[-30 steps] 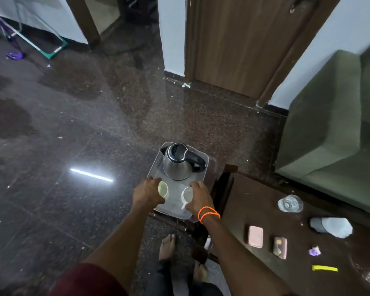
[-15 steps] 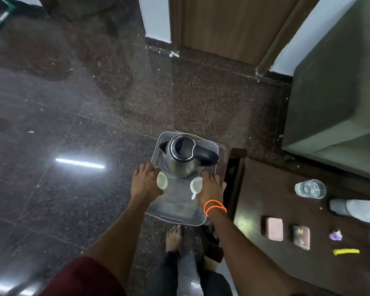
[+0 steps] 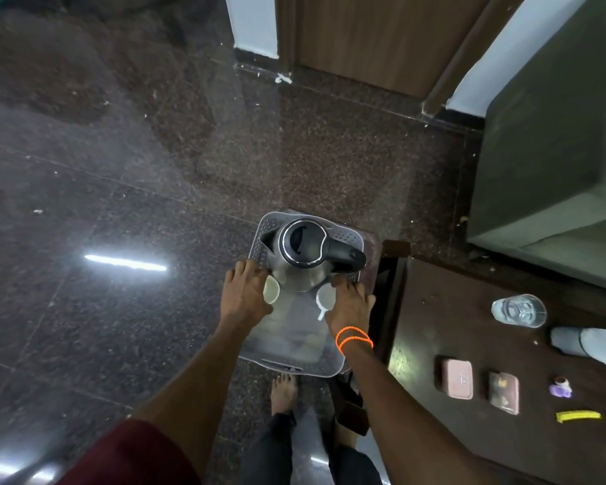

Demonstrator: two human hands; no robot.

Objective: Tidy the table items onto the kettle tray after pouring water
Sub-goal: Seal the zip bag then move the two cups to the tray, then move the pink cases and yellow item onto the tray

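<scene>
A clear plastic tray (image 3: 294, 358) carries a steel kettle (image 3: 303, 253) with a black lid and handle. Two small white cups stand just in front of the kettle, the left cup (image 3: 270, 290) and the right cup (image 3: 325, 297). My left hand (image 3: 245, 292) grips the tray's left edge beside the left cup. My right hand (image 3: 350, 302), with orange bands at the wrist, grips the right edge beside the right cup. The tray sits left of the dark wooden table (image 3: 452, 309); what lies beneath it is hidden.
On the table are a glass of water (image 3: 518, 309), a plastic bottle lying down (image 3: 588, 344), two small flat cases (image 3: 457, 378), a purple item (image 3: 561, 388) and a yellow strip (image 3: 578, 415). A green sofa (image 3: 557, 134) stands at right. My bare foot (image 3: 284, 390) is below the tray.
The view has tilted down and drawn closer to the tray. Both hands have stayed on the tray's edges, now sitting nearer the kettle's base.
</scene>
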